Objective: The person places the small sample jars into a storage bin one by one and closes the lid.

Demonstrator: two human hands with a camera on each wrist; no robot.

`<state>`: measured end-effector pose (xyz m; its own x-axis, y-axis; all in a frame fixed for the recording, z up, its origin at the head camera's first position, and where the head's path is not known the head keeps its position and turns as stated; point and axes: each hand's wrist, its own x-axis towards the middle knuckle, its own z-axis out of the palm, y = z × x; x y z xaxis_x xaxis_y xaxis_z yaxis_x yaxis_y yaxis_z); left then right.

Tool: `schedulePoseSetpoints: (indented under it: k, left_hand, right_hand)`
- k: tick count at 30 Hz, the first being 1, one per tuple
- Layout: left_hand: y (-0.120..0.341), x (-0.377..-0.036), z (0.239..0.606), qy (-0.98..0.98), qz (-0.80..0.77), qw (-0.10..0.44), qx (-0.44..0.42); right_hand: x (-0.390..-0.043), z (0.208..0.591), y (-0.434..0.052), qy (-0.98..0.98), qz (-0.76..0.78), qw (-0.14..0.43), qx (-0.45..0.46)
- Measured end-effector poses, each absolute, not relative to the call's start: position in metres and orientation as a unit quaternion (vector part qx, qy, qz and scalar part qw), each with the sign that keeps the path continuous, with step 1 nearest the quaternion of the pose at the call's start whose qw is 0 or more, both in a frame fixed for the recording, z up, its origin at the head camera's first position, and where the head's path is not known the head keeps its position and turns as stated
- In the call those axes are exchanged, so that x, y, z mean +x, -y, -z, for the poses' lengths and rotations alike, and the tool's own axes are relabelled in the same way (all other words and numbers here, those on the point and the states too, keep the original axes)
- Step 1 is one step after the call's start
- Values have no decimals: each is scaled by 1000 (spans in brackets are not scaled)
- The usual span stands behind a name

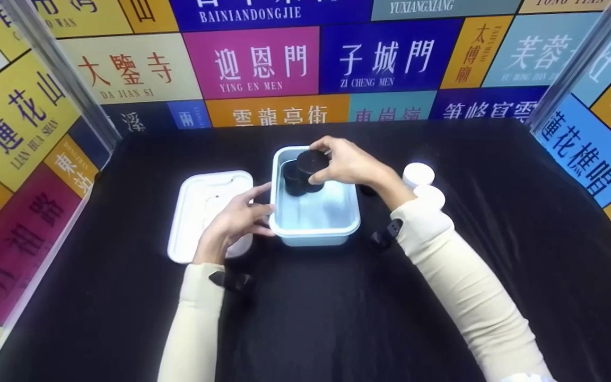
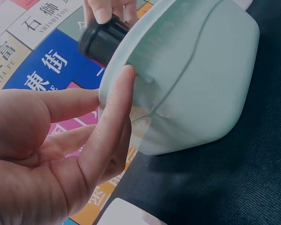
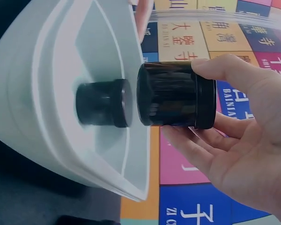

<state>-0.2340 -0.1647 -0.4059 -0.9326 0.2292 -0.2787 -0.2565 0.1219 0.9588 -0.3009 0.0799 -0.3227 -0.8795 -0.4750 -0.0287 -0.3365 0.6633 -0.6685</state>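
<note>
Apparently mid-transfer, the right hand point(image 1: 352, 162) pinched a jar point(image 1: 313, 164) over the box point(image 1: 316, 232); the spread left hand point(image 1: 237, 215) touched the box. The next move likely needed clearance from the second jar point(image 3: 99, 104).

Inner jar point(image 1: 293, 181): in the head view, the held jar point(image 1: 313, 163) hides part of it from me.
White lid point(image 1: 193, 225): I lose some behind the left hand point(image 1: 239, 215).
Dark bit point(image 1: 368, 190): mostly under the right arm point(image 1: 459, 265); I can't name it.
Tub point(image 3: 16, 101): cut off at the right wrist view's left edge.
</note>
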Motion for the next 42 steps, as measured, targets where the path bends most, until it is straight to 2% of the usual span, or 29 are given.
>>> schedulePoseSetpoints:
  k: [14,24,42]
  left_hand:
    - [164,-235,406,-713,-674,193,-9]
    - [164,-235,405,-716,-670,196,-9]
    - [164,-236,407,-715,-672,196,-7]
  right_hand:
    - [-297,353,-58,-913,296,115,-257]
    - [-292,361,-37,-924,275,136,-229]
    - [-294,380,-33,-934,285,125,-176]
